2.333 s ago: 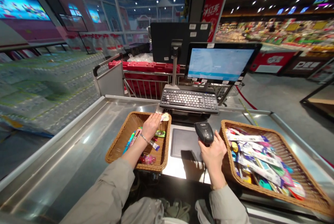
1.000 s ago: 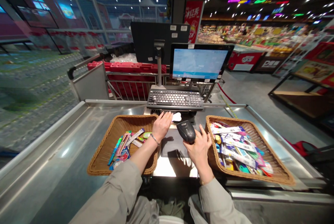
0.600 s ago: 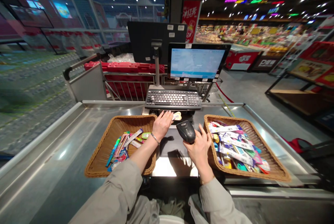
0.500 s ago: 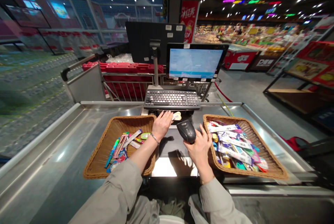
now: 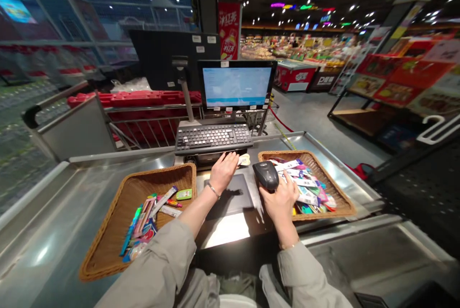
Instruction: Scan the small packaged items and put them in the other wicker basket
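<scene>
My left hand (image 5: 223, 174) is over the middle of the counter, just in front of the keyboard, its fingers closed on a small pale yellow packaged item (image 5: 244, 160) that pokes out past the fingertips. A black handheld barcode scanner (image 5: 266, 175) is gripped in my right hand (image 5: 279, 198), beside the right wicker basket (image 5: 343, 198). That basket holds a pile of packaged toothbrushes (image 5: 305, 182) and other small goods. To the left stands another wicker basket (image 5: 104, 231) with fewer colourful packages (image 5: 147, 222) and a green pack (image 5: 184, 194) in it.
A black keyboard (image 5: 214, 136) and a lit monitor (image 5: 237, 86) stand behind my hands, with a second screen (image 5: 154, 61) turned away. The metal counter (image 5: 53, 222) runs to both sides. Beyond it are a shopping cart (image 5: 151, 128) and red shelves (image 5: 395, 78).
The view has turned to the right, so the baskets and monitor appear further left. The scanner in my right hand has shifted toward the right basket. My left hand keeps hold of the yellow item.
</scene>
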Motion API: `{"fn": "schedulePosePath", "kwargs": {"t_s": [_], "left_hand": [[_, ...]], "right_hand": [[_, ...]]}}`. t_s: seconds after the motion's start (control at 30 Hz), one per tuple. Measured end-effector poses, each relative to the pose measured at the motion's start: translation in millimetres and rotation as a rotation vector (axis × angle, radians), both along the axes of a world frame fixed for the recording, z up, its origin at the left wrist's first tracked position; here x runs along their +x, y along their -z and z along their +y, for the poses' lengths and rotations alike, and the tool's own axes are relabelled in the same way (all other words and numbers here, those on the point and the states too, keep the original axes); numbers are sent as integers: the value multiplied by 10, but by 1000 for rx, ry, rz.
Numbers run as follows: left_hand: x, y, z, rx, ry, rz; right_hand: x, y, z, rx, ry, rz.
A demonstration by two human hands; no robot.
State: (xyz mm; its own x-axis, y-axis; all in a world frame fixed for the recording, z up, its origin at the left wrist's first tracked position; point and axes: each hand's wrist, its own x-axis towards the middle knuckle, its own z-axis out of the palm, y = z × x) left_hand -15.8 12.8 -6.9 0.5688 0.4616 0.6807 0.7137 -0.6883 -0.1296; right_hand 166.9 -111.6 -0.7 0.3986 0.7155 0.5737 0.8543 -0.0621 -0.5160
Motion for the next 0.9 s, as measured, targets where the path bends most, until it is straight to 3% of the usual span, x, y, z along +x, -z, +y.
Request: {"fn": "schedulePosePath", "kwargs": {"t_s": [0.47, 0.9], "left_hand": [[950, 89, -41, -56, 255, -5], [1733, 218, -180, -153, 455, 61]], "right_hand": [[923, 55, -293, 70, 420, 151], [1363, 146, -649, 128, 598, 147]]}}
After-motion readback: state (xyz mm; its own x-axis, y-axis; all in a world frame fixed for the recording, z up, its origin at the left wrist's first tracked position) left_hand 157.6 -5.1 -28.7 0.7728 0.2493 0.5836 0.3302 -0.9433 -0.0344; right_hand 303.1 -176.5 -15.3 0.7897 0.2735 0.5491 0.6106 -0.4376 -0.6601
